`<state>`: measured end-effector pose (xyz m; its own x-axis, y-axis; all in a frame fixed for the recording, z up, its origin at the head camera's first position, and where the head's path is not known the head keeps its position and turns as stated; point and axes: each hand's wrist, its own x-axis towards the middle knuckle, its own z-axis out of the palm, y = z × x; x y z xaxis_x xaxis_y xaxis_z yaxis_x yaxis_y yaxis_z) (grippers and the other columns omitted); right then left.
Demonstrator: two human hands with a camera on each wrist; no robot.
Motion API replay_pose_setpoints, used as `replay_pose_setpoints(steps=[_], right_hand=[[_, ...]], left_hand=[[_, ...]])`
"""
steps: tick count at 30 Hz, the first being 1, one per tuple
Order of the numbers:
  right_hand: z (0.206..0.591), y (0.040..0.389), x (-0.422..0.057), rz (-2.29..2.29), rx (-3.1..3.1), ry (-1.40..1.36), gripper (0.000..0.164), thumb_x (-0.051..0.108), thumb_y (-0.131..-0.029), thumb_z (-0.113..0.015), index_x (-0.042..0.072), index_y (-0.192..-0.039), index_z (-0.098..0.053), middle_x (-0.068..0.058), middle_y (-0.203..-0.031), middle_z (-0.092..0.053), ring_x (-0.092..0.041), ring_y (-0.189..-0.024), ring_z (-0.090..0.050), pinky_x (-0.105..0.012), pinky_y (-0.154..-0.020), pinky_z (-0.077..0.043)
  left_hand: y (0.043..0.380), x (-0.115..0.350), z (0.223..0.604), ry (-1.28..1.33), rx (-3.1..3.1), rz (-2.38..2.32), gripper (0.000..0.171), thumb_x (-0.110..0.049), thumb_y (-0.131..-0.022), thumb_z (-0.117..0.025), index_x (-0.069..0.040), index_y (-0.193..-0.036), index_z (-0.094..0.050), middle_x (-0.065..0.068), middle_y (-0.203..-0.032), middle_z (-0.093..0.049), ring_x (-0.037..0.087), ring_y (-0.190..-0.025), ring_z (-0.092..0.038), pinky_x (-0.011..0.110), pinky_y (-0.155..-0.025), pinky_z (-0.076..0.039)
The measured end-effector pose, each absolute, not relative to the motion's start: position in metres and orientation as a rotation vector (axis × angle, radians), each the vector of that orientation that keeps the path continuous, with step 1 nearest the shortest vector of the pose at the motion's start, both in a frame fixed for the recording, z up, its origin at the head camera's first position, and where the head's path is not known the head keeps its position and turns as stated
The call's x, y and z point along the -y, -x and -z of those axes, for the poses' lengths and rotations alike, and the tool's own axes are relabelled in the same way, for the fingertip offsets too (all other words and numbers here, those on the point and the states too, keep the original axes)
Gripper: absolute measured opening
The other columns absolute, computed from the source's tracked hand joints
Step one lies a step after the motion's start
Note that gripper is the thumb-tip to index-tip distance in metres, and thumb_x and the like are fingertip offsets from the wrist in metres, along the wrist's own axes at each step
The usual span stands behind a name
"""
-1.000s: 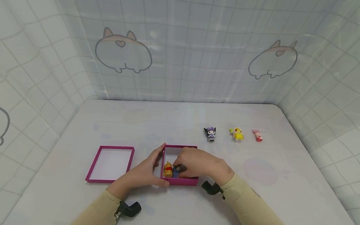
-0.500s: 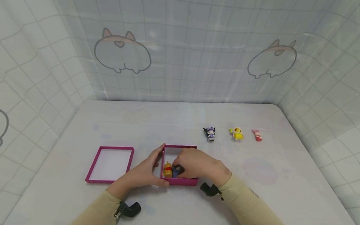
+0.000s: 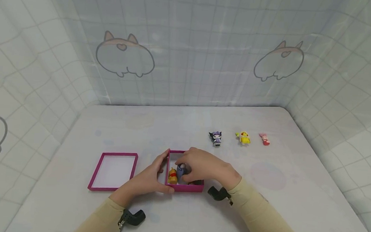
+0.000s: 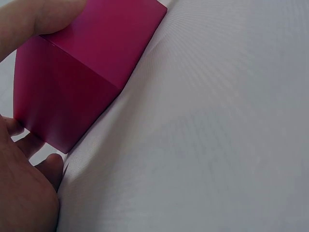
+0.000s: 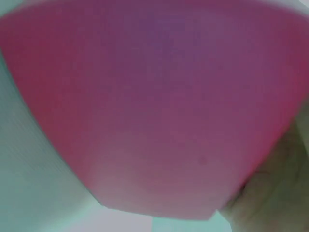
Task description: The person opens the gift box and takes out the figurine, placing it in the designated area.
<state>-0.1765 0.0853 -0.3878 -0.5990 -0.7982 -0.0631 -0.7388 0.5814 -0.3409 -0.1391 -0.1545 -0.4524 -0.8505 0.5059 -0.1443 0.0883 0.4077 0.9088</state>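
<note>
1. Your left grip [image 3: 147, 178] holds the box [image 3: 185, 189] at its left end; the thumb lies along the near wall and the fingers reach the far left corner; the left wrist view shows the thumb on the magenta wall and fingertips at the box's edge.
2. Your right grip [image 3: 206, 165] is inside the box, fingers curled round the blue figure [image 3: 180, 171]; the figure is partly hidden by your fingers, and you cannot tell whether it touches the box floor.
3. The bear [image 3: 172, 177], yellow with a red band, is in the box's near left corner, just beside the blue figure; something dark [image 3: 195, 182] shows below your right grip by the near wall, too covered to make out.
4. The box sits open on the bench [image 3: 197, 221], well in from the far edge; the lid [image 3: 117, 169] lies to its left, towards the bench's left edge, its white inside facing up.
5. Three figures stand or lie in a row towards the bench's far right corner: the black-and-purple figure [image 3: 216, 138], the yellow figure [image 3: 244, 138], then the pink figure [image 3: 264, 139] nearest the right edge; they are apart from one another.
</note>
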Motion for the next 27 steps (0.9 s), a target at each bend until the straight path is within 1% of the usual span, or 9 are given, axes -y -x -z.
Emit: replay_pose_setpoints(steps=[4,8,11,13,19,23,27], right_hand=[[0.381,0.182,-0.093,0.568,-2.622,1.229,0.045,0.031,-0.083,-0.074,0.015,-0.125,-0.070,0.010,-0.107,-0.064,-0.011,-0.101,-0.053,-0.027,-0.088,-0.050],[0.376,0.189,-0.101,0.709,-2.689,1.153,0.047,0.033,-0.084,-0.073,0.018,-0.129,-0.068,0.008,-0.116,-0.064,-0.010,-0.106,-0.055,-0.029,-0.090,-0.050],[0.373,0.195,-0.107,0.799,-2.764,1.095,0.047,0.034,-0.085,-0.073,0.019,-0.129,-0.067,0.006,-0.118,-0.065,-0.012,-0.108,-0.057,-0.031,-0.089,-0.052],[0.372,0.199,-0.111,0.858,-2.821,1.052,0.048,0.034,-0.084,-0.074,0.019,-0.129,-0.067,0.006,-0.117,-0.065,-0.014,-0.107,-0.059,-0.032,-0.087,-0.053],[0.369,0.211,-0.124,0.963,-2.942,0.881,0.049,0.031,-0.084,-0.077,0.016,-0.130,-0.067,0.001,-0.116,-0.065,-0.018,-0.093,-0.058,-0.031,-0.075,-0.054],[0.375,0.222,-0.134,0.994,-2.987,0.808,0.050,0.028,-0.084,-0.078,0.013,-0.130,-0.066,-0.002,-0.114,-0.065,-0.024,-0.087,-0.059,-0.030,-0.067,-0.052],[0.385,0.232,-0.142,0.977,-3.020,0.736,0.052,0.029,-0.084,-0.079,0.012,-0.132,-0.065,-0.003,-0.115,-0.065,-0.024,-0.087,-0.059,-0.030,-0.064,-0.052]], left_hand=[[0.140,0.155,0.454,-0.506,-2.274,-1.432,0.126,-0.041,-0.066,-0.091,-0.033,-0.159,-0.006,-0.002,-0.163,-0.014,0.021,-0.145,-0.026,0.042,-0.112,-0.033],[0.141,0.155,0.454,-0.504,-2.281,-1.434,0.126,-0.041,-0.065,-0.091,-0.032,-0.159,-0.007,-0.001,-0.163,-0.014,0.023,-0.146,-0.024,0.044,-0.112,-0.033],[0.141,0.155,0.454,-0.500,-2.286,-1.433,0.127,-0.041,-0.065,-0.091,-0.029,-0.159,-0.007,0.000,-0.163,-0.014,0.024,-0.146,-0.024,0.044,-0.111,-0.034],[0.141,0.155,0.453,-0.498,-2.288,-1.431,0.128,-0.041,-0.064,-0.092,-0.028,-0.159,-0.008,0.000,-0.163,-0.014,0.024,-0.146,-0.024,0.044,-0.111,-0.034],[0.141,0.155,0.452,-0.476,-2.303,-1.422,0.130,-0.045,-0.061,-0.093,-0.030,-0.160,-0.009,-0.004,-0.163,-0.015,0.019,-0.145,-0.025,0.042,-0.110,-0.036],[0.141,0.156,0.452,-0.476,-2.309,-1.416,0.130,-0.044,-0.061,-0.092,-0.028,-0.160,-0.008,-0.002,-0.163,-0.015,0.020,-0.145,-0.025,0.043,-0.110,-0.036],[0.141,0.156,0.453,-0.477,-2.312,-1.412,0.130,-0.043,-0.062,-0.092,-0.028,-0.160,-0.008,0.000,-0.163,-0.015,0.023,-0.146,-0.024,0.044,-0.110,-0.035]])
